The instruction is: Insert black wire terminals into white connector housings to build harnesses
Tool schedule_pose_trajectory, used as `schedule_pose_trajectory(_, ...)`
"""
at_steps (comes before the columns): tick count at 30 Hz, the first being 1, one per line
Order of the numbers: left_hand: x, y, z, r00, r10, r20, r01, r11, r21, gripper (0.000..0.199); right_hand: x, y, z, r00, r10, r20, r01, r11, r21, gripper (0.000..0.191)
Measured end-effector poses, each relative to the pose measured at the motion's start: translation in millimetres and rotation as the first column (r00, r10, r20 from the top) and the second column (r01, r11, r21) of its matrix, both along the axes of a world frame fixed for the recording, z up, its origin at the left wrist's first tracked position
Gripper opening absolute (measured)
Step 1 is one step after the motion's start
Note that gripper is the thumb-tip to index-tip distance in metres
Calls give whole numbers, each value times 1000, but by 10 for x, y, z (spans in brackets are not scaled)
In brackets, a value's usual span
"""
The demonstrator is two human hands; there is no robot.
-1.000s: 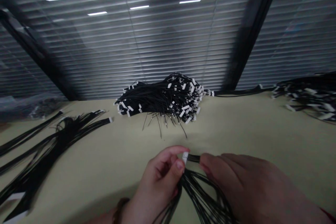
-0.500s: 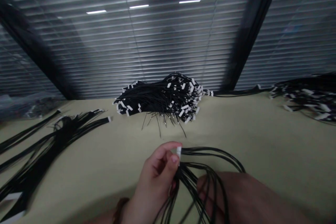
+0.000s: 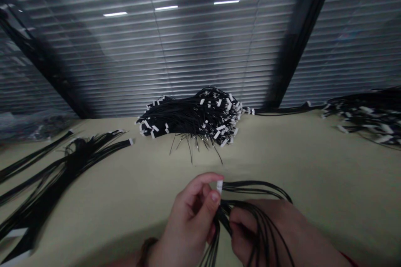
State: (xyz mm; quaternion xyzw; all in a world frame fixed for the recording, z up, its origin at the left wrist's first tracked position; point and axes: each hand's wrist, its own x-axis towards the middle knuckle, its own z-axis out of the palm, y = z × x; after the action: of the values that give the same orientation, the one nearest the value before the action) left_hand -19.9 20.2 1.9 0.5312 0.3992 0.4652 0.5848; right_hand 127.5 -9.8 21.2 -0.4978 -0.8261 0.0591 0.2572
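Observation:
My left hand (image 3: 194,217) pinches a white connector (image 3: 219,187) between thumb and forefinger, low in the middle of the view. Black wires (image 3: 257,184) run out of the connector and arch to the right. More black wires hang below it, between my two hands. Close beside the connector, my right hand (image 3: 266,229) is closed, fingertips at the hanging wires. Several wires cross in front of its fingers, so exactly which strands it grips is hidden.
A heap of black wires with white connectors (image 3: 191,112) lies at the table's back, against the window blinds (image 3: 200,50). Another wire pile (image 3: 369,117) is at right. Loose wire bundles (image 3: 69,167) spread over the left side, near clear plastic bags (image 3: 40,125).
My left hand and the connector have shifted slightly right and down. My right hand has come closer to the left, its fingers now closed at the wires.

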Motion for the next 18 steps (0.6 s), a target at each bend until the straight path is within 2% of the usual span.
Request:
schedule_pose_trajectory(2,8,-12,6,1000,-15,6,16,1000,-20,25,13,-16,-14,1000,-3,-28,1,998,-65,23)
schedule_pose_trajectory(4,14,-16,13,1000,-21,7,21,999,-34,26,20,-24,-33,998,13,-56,-16,999,-47,22)
schedule_pose_trajectory(9,17,14,27,998,4,57,1,997,-73,28,19,11,-7,997,29,-74,-18,988,151,24)
schedule_pose_trajectory(13,-1,61,16,998,12,57,-8,998,-65,31,177,89,153,998,4,-57,10,968,250,24)
schedule_pose_trajectory(18,-25,92,21,997,60,52,-56,997,-60,32,706,257,460,996,-87,-34,93,933,348,42)
